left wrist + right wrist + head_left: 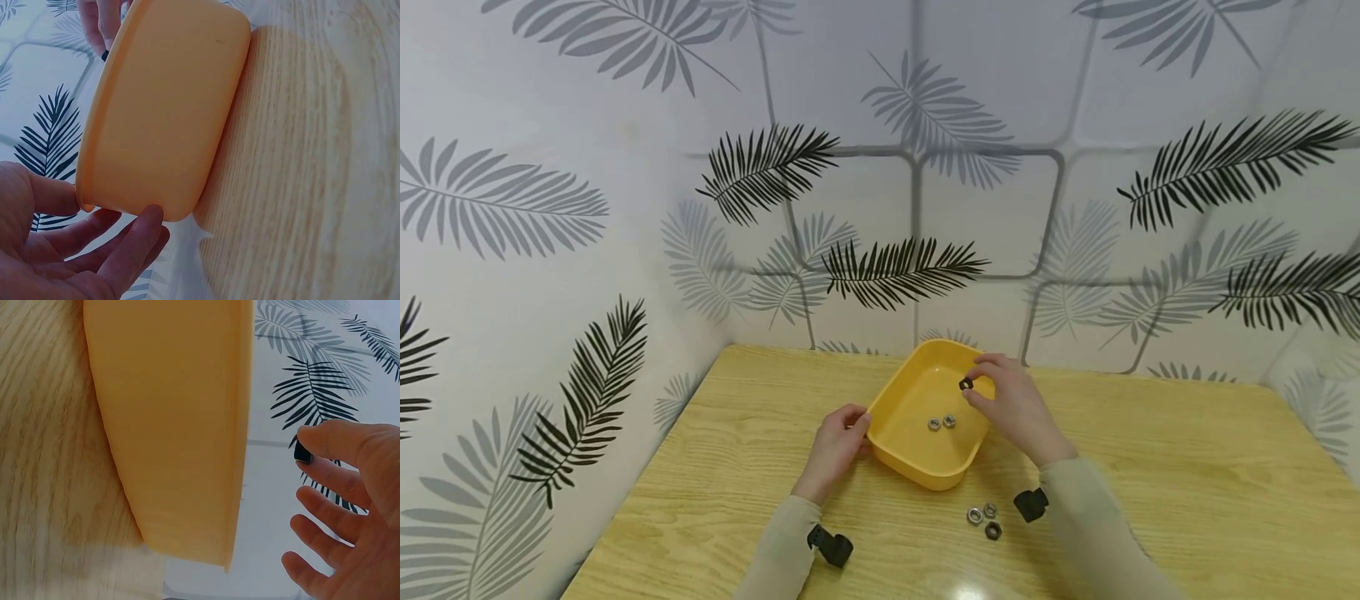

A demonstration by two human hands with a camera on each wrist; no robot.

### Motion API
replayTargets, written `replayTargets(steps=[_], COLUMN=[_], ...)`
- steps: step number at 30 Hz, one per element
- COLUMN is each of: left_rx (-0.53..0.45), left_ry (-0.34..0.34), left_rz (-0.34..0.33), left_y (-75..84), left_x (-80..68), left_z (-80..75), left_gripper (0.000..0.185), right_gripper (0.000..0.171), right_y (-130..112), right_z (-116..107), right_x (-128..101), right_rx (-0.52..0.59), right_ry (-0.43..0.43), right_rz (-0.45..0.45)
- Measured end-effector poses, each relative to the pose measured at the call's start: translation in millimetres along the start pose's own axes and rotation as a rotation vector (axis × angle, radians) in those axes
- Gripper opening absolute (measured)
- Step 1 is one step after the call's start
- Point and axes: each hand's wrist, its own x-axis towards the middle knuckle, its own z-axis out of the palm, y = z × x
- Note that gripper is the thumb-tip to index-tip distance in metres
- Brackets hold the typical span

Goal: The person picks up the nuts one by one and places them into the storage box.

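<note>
Between thumb and index finger, my right hand pinches a black hex nut over the yellow plastic bin. The right wrist view shows the same black nut at the fingertips, apart from the bin's wall, with the other fingers spread. My left hand holds the bin's left corner, its thumb at the rim and a fingertip against the outer wall in the left wrist view. Inside the bin, two silver nuts lie side by side on the floor.
On the wooden table, in front of the bin, lie two silver nuts and a dark nut close together. A leaf-patterned wall covering rises behind the table's back edge. Each wrist carries a small black camera.
</note>
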Motion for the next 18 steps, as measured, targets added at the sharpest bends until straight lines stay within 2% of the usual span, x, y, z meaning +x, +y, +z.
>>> replayTargets(steps=[12,18], left_rx=[-0.008,-0.022], left_ry=[0.007,-0.014], left_rz=[0.001,0.004], left_y=[2.6,1.8], left_x=[-2.2,-0.9], left_z=[-0.3,-1.1], left_gripper=[0.028,0.029], right_gripper=[0.017,0.016], right_y=[1.3,-1.0], right_z=[19.4,28.0], right_x=[7.0,10.1], right_rx=[-0.011,-0.011], right_ry=[-0.069,-0.092], right_rz=[0.029,0.033])
